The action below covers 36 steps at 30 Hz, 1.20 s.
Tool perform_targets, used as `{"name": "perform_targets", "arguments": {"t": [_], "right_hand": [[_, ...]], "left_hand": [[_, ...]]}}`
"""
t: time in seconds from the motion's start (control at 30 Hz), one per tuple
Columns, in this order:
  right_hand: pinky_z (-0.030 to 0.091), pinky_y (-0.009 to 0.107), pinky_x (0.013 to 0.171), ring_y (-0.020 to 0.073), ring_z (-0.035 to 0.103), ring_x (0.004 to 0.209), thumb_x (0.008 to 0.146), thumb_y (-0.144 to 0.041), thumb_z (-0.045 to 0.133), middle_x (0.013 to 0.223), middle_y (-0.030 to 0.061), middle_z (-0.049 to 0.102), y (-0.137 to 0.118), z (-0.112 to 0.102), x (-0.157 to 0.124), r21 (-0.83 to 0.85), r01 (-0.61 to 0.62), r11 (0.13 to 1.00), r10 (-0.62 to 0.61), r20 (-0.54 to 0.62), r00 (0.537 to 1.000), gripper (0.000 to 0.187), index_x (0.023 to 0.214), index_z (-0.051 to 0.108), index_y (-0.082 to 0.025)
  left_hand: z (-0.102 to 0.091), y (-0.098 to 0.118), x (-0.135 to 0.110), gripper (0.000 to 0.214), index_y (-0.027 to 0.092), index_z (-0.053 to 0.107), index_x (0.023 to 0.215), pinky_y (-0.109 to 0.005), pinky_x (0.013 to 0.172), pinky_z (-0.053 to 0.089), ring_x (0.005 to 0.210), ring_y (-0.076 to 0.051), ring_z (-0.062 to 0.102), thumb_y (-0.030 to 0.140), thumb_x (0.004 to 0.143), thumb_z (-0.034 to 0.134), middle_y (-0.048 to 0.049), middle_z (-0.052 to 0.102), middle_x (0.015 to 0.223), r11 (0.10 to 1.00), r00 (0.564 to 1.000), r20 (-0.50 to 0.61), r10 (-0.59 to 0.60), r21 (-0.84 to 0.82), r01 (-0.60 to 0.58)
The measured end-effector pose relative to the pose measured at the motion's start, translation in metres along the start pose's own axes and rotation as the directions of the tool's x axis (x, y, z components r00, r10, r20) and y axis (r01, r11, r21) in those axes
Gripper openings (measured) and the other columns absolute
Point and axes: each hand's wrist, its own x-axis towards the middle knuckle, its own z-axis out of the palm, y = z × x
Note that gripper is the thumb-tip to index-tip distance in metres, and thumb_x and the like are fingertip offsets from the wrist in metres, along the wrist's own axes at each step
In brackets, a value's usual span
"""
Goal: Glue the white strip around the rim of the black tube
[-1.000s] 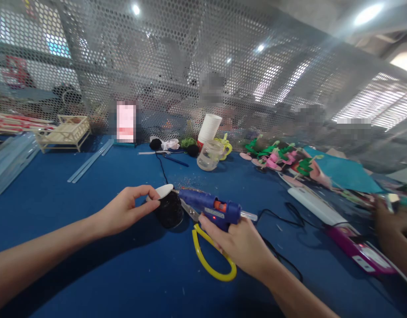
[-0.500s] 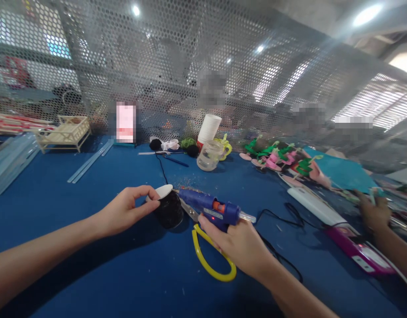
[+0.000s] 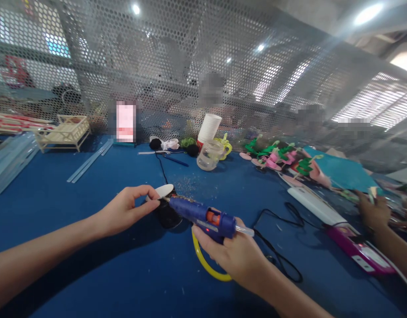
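Observation:
My left hand [image 3: 134,206] pinches the near edge of a small cup [image 3: 170,217] wrapped in black, its round white end facing up. A black strand of yarn [image 3: 163,170] runs from behind the cup to a black yarn ball [image 3: 155,144]. In my right hand [image 3: 235,254] is a blue hot glue gun [image 3: 193,211], a clear glue stick [image 3: 244,230] poking out of its back. Its nozzle points at the cup's upper edge, close to my left fingertips; whether it touches cannot be made out. Yellow-handled scissors [image 3: 203,261] lie under the gun, partly hidden.
Stacked white cups [image 3: 210,126], a clear jar [image 3: 209,155] and a blue pen-like stick [image 3: 176,160] lie behind. A purple power strip [image 3: 359,251] and black cord [image 3: 283,260] are at right, near another person's hand [image 3: 374,212]. A small rack [image 3: 65,132] stands left.
The glue gun in my right hand has moved left and slightly down, bringing its nozzle from the cup's right side to near my left fingertips. My left hand has stayed in place.

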Motion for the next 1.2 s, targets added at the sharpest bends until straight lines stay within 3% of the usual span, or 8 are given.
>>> {"name": "perform_targets", "arguments": {"t": [0.13, 0.47, 1.07, 1.2], "right_hand": [[0.036, 0.02, 0.032, 0.0093, 0.043, 0.033, 0.071, -0.031, 0.052, 0.042, -0.0037, 0.045, -0.004, -0.004, 0.001, 0.06, -0.073, 0.996, 0.068, 0.082, 0.994, 0.018, 0.057, 0.047, -0.019], [0.033, 0.02, 0.031, 0.0078, 0.038, 0.029, 0.072, -0.034, 0.05, 0.035, -0.0063, 0.039, 0.002, -0.011, 0.012, 0.115, -0.198, 0.973, 0.181, 0.142, 0.973, 0.023, 0.055, 0.047, -0.018], [0.037, 0.021, 0.037, 0.0079, 0.041, 0.032, 0.078, -0.03, 0.046, 0.035, -0.0064, 0.04, 0.005, -0.007, 0.022, 0.042, -0.06, 0.997, 0.056, 0.087, 0.995, 0.028, 0.051, 0.044, -0.019], [0.038, 0.021, 0.039, 0.0076, 0.04, 0.033, 0.078, -0.032, 0.047, 0.037, -0.0071, 0.041, 0.005, -0.009, 0.023, 0.128, -0.116, 0.985, 0.101, 0.12, 0.988, 0.024, 0.059, 0.05, -0.017]], "left_hand": [[-0.001, 0.001, 0.0, 0.024, 0.015, 0.056, 0.074, -0.024, 0.068, 0.039, 0.07, -0.014, 0.05, 0.036, 0.08, 0.044, -0.0008, 0.057, 0.072, 1.0, 1.0, 0.011, -0.001, -0.001, 0.001], [-0.004, 0.001, 0.001, 0.025, 0.014, 0.056, 0.077, -0.024, 0.068, 0.039, 0.071, -0.015, 0.05, 0.035, 0.08, 0.043, -0.0017, 0.057, 0.074, 1.0, 0.998, 0.058, 0.009, 0.01, -0.01], [-0.003, -0.001, 0.0, 0.024, 0.015, 0.056, 0.077, -0.025, 0.069, 0.039, 0.072, -0.015, 0.05, 0.035, 0.081, 0.042, -0.002, 0.057, 0.074, 0.999, 0.998, 0.048, 0.033, 0.003, -0.033], [-0.002, -0.002, 0.0, 0.025, 0.015, 0.056, 0.076, -0.025, 0.069, 0.039, 0.072, -0.015, 0.051, 0.036, 0.081, 0.042, -0.0015, 0.057, 0.073, 0.999, 0.999, 0.037, 0.03, 0.015, -0.031]]}}
